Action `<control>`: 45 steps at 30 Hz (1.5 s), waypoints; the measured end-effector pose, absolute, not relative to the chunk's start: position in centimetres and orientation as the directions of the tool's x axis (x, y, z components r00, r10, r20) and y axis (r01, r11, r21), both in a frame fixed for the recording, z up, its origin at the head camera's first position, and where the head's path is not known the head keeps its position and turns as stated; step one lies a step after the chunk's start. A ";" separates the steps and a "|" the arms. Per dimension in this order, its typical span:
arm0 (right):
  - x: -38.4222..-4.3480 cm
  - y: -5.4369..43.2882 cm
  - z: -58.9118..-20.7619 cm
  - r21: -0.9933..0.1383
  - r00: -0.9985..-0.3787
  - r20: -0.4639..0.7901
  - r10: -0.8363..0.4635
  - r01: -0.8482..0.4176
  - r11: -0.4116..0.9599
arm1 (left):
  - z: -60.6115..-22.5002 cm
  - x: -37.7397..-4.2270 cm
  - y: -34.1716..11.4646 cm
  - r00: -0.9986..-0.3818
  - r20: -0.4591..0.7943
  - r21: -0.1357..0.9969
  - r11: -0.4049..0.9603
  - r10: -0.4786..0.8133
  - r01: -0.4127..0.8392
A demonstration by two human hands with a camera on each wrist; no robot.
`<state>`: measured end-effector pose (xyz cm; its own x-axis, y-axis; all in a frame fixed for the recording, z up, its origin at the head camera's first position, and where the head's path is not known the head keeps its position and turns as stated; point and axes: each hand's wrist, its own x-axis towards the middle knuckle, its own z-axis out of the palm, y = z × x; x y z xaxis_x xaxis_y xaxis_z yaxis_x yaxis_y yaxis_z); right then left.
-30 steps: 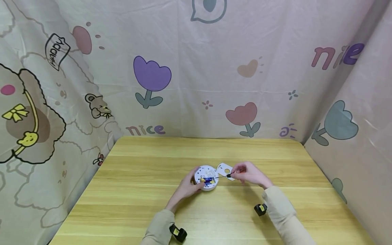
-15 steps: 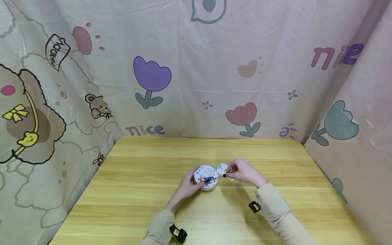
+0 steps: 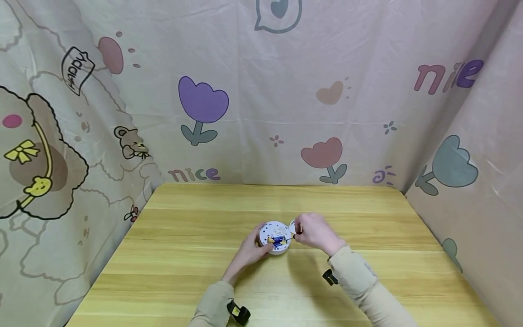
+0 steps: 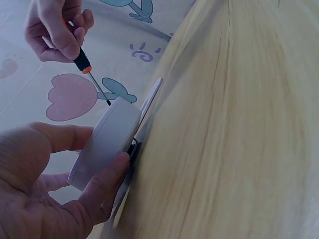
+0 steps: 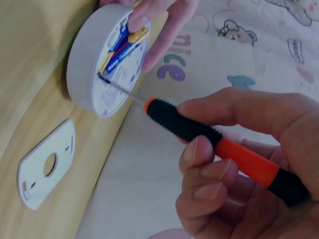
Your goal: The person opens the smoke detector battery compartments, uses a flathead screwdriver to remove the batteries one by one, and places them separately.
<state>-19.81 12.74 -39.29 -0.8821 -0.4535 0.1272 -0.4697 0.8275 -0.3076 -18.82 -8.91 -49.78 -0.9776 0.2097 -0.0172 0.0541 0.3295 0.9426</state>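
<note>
A round white device, much like a smoke alarm, stands near the middle of the table with its open back showing. Blue and yellow batteries lie side by side in its recess. My left hand grips the device by its rim, the thumb over the battery side. A screwdriver with a black and orange handle is held in my right hand, forefinger along the grip. In the right wrist view its tip meets the recess at one end of the batteries; exact contact is unclear.
A flat white mounting plate with a round hole lies on the wooden table just beyond the device, partly behind my right hand in the head view. A printed curtain hangs along the table's back and sides.
My right hand has moved left toward the device with the screwdriver, now covering more of the mounting plate. The left hand and the device have stayed put.
</note>
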 end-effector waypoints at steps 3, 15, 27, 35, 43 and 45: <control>-19.7 12.3 -39.3 -0.279 -0.873 0.137 -0.468 -0.487 0.827 | -50.0 -18.9 -8.9 -0.978 -0.014 0.944 0.324 0.209 0.056; -20.2 11.8 -39.2 -0.332 -0.897 0.070 -0.437 -0.434 0.838 | -50.1 -19.0 -8.9 -0.978 0.001 0.948 0.313 0.207 0.067; -22.4 14.3 -40.1 -0.566 -0.869 -0.041 -0.494 -0.387 0.728 | -49.6 -19.0 -9.0 -0.972 -0.016 0.946 0.317 0.235 0.061; -23.1 15.6 -40.7 -0.740 -0.863 -0.140 -0.485 -0.235 0.630 | -49.5 -19.2 -9.2 -0.970 -0.035 0.957 0.289 0.242 0.037; -23.5 16.8 -41.7 -0.817 -0.847 -0.138 -0.513 -0.195 0.543 | -49.7 -19.4 -9.2 -0.967 -0.038 0.959 0.280 0.254 0.035; -23.6 17.1 -41.8 -0.835 -0.845 -0.136 -0.518 -0.183 0.519 | -49.7 -19.4 -9.3 -0.966 -0.038 0.961 0.273 0.257 0.034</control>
<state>-23.57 17.08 -41.83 -0.8446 -0.5177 -0.1361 -0.1833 0.5186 -0.8351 -19.36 -9.29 -49.70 -0.9657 0.2569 -0.0383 0.0344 0.2727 0.9615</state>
